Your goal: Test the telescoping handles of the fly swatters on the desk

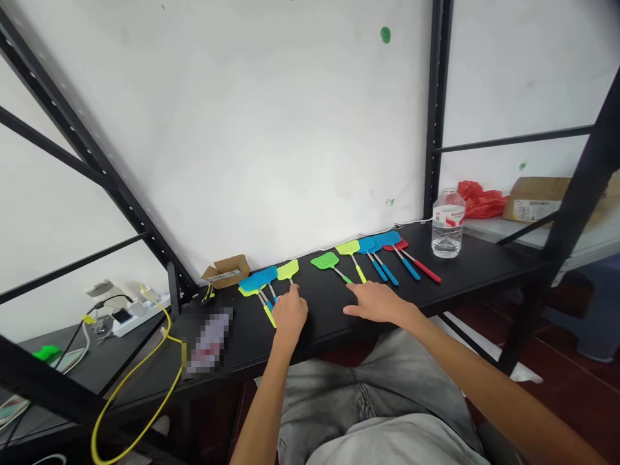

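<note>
My left hand is closed over the handle of a yellow fly swatter, whose head lies flat on the black shelf. Just left of it, blue fly swatters overlap another yellow one, their handles toward me. My right hand has its thumb and forefinger apart, the fingertips at the handle end of a green fly swatter; I cannot tell if they touch. Beyond that hand lie a yellow-green swatter, several blue swatters and a red one, fanned out in a row.
A water bottle stands upright at the right of the black shelf. An open small cardboard box sits at the back left. A yellow cable loops over the left edge near a power strip. Black metal posts frame both sides.
</note>
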Available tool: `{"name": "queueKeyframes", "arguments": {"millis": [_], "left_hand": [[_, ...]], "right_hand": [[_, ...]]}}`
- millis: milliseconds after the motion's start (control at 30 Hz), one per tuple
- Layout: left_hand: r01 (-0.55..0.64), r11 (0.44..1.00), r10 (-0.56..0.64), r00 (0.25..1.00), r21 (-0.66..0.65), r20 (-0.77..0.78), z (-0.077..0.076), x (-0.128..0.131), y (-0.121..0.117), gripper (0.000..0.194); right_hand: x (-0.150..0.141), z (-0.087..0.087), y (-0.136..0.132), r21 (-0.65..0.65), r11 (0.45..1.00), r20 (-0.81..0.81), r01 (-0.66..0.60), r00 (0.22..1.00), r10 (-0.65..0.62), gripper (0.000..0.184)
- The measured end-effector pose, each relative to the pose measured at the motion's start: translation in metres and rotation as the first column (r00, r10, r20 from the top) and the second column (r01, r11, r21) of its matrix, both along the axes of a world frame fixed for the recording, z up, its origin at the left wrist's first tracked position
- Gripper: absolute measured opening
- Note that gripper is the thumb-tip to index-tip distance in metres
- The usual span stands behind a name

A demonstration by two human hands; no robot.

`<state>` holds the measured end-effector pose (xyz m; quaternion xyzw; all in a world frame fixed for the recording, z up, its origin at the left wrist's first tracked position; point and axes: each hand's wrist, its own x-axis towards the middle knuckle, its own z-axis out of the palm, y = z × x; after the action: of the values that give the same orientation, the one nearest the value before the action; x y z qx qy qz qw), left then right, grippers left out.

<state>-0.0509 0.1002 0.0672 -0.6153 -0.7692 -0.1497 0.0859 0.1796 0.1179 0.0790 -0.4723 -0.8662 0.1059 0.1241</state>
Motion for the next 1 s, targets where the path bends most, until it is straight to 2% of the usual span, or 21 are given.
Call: {"name": "queueKeyframes", "arguments": {"millis": [100,167,200,267,333,367,400,433,500,567,633,700,1000], "left_hand": [[0.183,0.973,-0.202,0.969,0.138,0.145,0.006,0.018,-0.02,0.039],[0.327,0.91,-0.388,0.888,0.255,0.246,0.011,0.031,-0.035,0.038],[0.393,0.869,-0.476,0.829,0.299,0.295,0.013,0.037,-0.042,0.037],[0.498,0.798,-0.601,0.695,0.338,0.394,0.016,0.048,-0.054,0.039],[0.553,0.76,-0.646,0.584,0.342,0.491,0.016,0.055,-0.062,0.041],[0.561,0.752,-0.649,0.542,0.346,0.534,0.016,0.057,-0.064,0.041],[0.562,0.75,-0.645,0.504,0.349,0.575,0.015,0.059,-0.064,0.041],[0.561,0.75,-0.637,0.467,0.352,0.613,0.013,0.06,-0.064,0.04],[0.566,0.75,-0.61,0.394,0.342,0.687,0.011,0.062,-0.063,0.037],[0.574,0.755,-0.571,0.334,0.319,0.75,0.01,0.063,-0.063,0.034],[0.577,0.761,-0.536,0.301,0.297,0.788,0.01,0.065,-0.063,0.033],[0.576,0.764,-0.527,0.295,0.292,0.797,0.011,0.067,-0.065,0.033],[0.592,0.762,-0.536,0.348,0.263,0.769,0.021,0.071,-0.074,0.04]], "right_hand": [[-0.003,-0.002,0.006,-0.057,0.998,-0.2,-0.023,0.98,0.011,0.064],[-0.005,-0.003,0.011,-0.167,0.982,-0.443,-0.088,0.896,0.005,0.061],[-0.006,-0.002,0.014,-0.234,0.962,-0.582,-0.138,0.813,-0.025,0.057],[-0.006,0.0,0.017,-0.333,0.904,-0.82,-0.267,0.556,-0.138,0.051],[-0.004,0.005,0.019,-0.337,0.854,-0.932,-0.396,0.269,-0.243,0.046],[-0.003,0.008,0.019,-0.314,0.84,-0.949,-0.443,0.163,-0.269,0.044],[-0.001,0.01,0.018,-0.295,0.831,-0.954,-0.471,0.097,-0.283,0.042],[0.0,0.013,0.017,-0.282,0.826,-0.956,-0.489,0.066,-0.287,0.042],[0.001,0.018,0.012,-0.272,0.806,-0.959,-0.526,0.078,-0.273,0.043],[-0.001,0.021,0.006,-0.277,0.774,-0.96,-0.569,0.136,-0.244,0.049],[-0.004,0.022,-0.001,-0.28,0.745,-0.959,-0.605,0.205,-0.194,0.055],[-0.008,0.022,-0.005,-0.267,0.741,-0.96,-0.616,0.241,-0.145,0.058],[-0.015,0.019,-0.003,-0.201,0.839,-0.979,-0.506,0.117,-0.164,0.053]]}}
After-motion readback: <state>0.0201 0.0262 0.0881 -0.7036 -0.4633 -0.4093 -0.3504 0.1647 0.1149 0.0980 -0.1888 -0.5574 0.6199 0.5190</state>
